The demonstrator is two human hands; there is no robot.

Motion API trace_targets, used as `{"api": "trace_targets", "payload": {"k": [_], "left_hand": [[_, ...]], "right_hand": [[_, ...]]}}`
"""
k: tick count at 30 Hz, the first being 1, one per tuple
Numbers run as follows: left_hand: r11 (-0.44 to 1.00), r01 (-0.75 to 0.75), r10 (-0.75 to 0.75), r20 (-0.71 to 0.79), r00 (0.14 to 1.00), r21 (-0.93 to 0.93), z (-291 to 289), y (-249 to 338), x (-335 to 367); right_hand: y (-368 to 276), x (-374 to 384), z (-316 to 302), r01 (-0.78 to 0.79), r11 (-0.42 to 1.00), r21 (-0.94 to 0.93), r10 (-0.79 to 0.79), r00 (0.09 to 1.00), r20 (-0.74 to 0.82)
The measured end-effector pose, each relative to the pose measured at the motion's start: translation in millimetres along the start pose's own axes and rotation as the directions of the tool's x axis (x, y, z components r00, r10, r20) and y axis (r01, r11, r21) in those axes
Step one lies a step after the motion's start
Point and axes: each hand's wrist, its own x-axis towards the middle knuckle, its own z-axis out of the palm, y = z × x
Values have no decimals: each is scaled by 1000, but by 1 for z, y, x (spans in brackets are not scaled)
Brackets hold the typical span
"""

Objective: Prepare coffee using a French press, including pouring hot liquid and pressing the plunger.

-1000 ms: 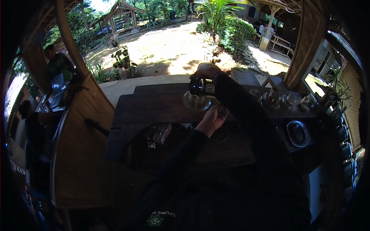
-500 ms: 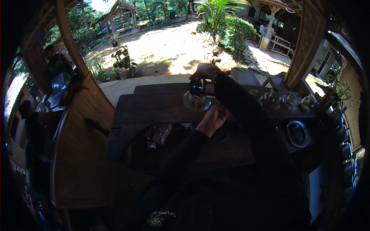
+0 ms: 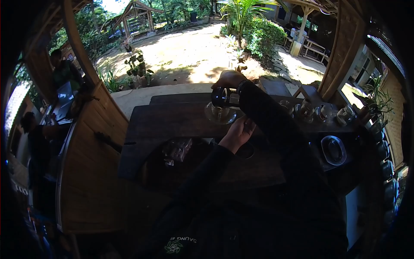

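Observation:
My right hand (image 3: 230, 80) is wrapped round a dark cylindrical glass pot (image 3: 225, 97), which lies tilted nearly on its side in the air. Just below it, a clear glass cup (image 3: 219, 114) stands on a round glass saucer (image 3: 211, 121) on the dark wooden table (image 3: 159, 118). Under my right forearm is my left hand (image 3: 238, 135), palm turned up and fingers curled. The sleeve covers some of its fingertips, so what they hold, if anything, stays hidden.
Several glass vessels (image 3: 303, 112) line the table's right side, with a clear oval dish (image 3: 333, 150) nearer me. A crumpled plastic packet (image 3: 177, 151) lies left of my left arm. Beyond the wooden partition (image 3: 92, 168), two people (image 3: 41, 134) stand near a laptop (image 3: 65, 100).
Both hands and the tilted pot stay almost where they were. No other clear movement shows.

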Motion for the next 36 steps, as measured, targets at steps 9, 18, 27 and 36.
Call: {"api": "trace_targets", "payload": {"k": [9,18,27,36], "left_hand": [[1000,19,-19,2,1000,5,3,-3,3],[1000,12,-11,-10,1000,23,-8,-2,10],[999,11,-11,5,1000,45,-2,-2,7],[999,-7,7,-15,1000,39,-3,-2,5]], "right_hand": [[14,2,8,106,994,33,-101,987,-126],[3,0,4,52,999,2,-52,995,-85],[7,8,8,72,997,-14,-73,994,-84],[0,3,6,47,998,-35,-49,997,-60]]}}
